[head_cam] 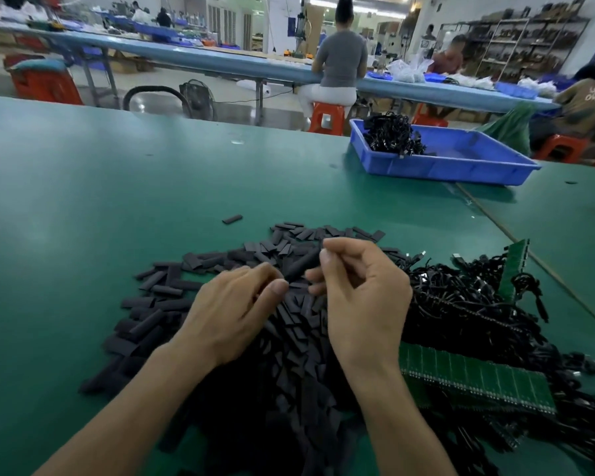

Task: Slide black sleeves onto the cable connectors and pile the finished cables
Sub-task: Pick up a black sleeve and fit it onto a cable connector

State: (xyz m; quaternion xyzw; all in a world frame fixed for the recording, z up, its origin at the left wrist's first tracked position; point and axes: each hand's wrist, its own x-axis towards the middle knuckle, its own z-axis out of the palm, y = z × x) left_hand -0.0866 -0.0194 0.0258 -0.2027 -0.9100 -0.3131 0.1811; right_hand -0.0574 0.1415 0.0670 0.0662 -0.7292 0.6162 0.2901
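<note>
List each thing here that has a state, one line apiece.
Black tubular sleeve, lifted, pinched at both ends.
Left hand, pinches the sleeve's lower end.
Right hand, pinches its upper end.
Heap of loose black sleeves, spread on the green table.
Tangle of black cables, piled right of the heap.
Blue plastic tray, partly filled: cable bundle at its left end.

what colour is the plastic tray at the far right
Blue tray, seen in the head view.

Left hand (231,317) and right hand (364,304) bare; forearms (134,400) bare down to frame edge; fingernails (325,258) seemingly short, plain.
</note>
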